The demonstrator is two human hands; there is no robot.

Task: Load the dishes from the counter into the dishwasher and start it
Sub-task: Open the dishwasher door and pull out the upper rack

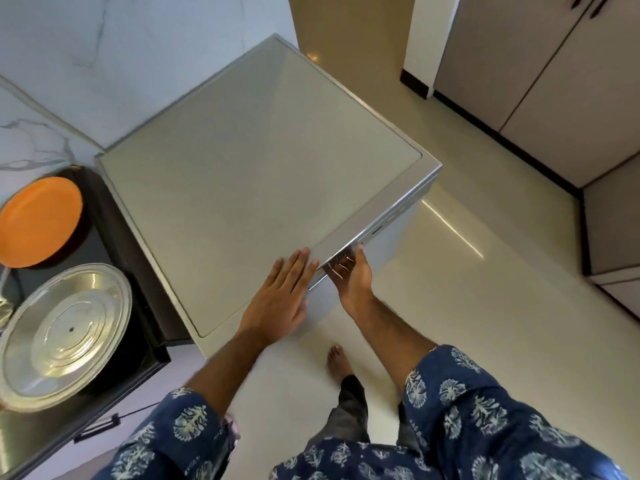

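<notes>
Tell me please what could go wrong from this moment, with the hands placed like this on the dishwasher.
1. The right hand curls its fingers under the front top edge of the dishwasher; if that grip slips as the door comes down, the door may drop sharply.
2. A bare foot stands on the floor just in front, probably in the door's path.
3. The steel plate appears to lie tilted on the dark counter beside the orange plate; a bump might shift it.
</notes>
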